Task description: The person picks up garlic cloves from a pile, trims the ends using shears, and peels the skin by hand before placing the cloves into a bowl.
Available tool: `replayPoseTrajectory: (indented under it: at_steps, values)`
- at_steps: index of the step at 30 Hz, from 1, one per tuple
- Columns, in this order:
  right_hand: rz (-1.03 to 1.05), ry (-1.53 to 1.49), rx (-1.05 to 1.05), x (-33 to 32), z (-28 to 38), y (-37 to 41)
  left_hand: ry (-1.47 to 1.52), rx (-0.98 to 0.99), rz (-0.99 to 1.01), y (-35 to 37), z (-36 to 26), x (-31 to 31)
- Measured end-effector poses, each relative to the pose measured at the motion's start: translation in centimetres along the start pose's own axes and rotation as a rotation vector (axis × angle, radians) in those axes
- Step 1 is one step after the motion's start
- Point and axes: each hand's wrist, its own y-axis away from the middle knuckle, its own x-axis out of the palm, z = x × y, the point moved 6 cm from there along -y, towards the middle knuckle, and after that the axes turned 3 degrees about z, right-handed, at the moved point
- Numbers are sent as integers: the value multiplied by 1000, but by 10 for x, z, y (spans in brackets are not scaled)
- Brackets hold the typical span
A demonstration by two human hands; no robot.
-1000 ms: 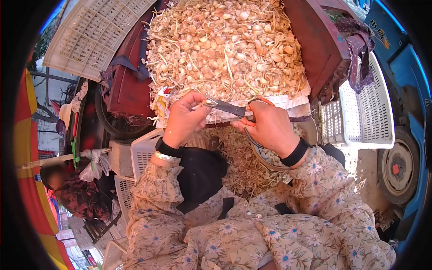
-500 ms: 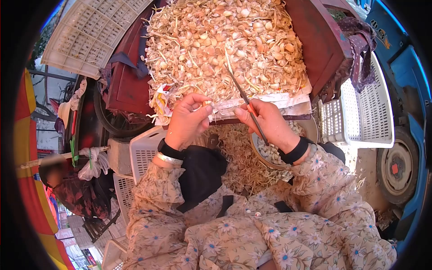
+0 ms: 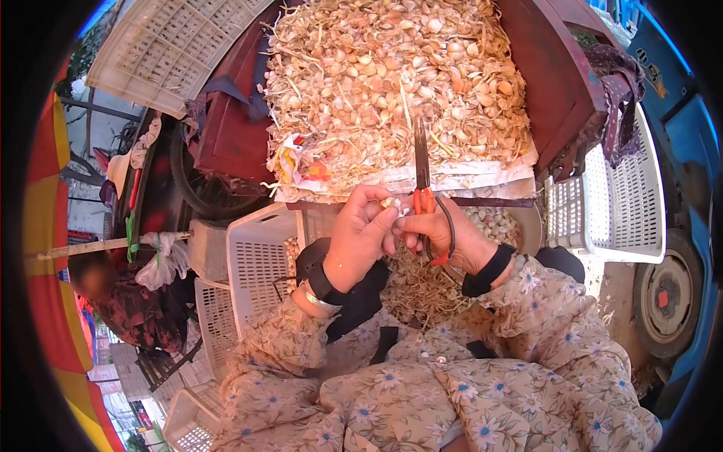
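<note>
Since half a second ago, the hands have met just below the heap of loose garlic cloves (image 3: pixel 392 83). The orange-handled steel scissors (image 3: pixel 421 169) now stand upright instead of slanted, blades shut, tips pointing up over the heap. The right hand (image 3: pixel 452 237) grips their handles. The left hand (image 3: pixel 361 241) pinches a small pale garlic clove (image 3: pixel 389 202) beside them.

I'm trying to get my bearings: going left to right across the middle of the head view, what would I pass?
Another person → white crate → left hand pinching a garlic clove → right hand holding scissors → white basket → wheel.
</note>
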Motion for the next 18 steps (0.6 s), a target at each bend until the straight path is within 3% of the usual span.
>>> replayPoseTrajectory:
  at_steps: [6, 9, 18]
  values:
    - [74, -167, -64, 9, -3, -3, -4, 13, -87, 10, 2, -4]
    - [-39, -74, -103, 6, -1, 1, -7, 33, -142, 16, 0, -4]
    - [-3, 231, 0, 8, 5, 9, 308, 176, -353, 29, -24, -66]
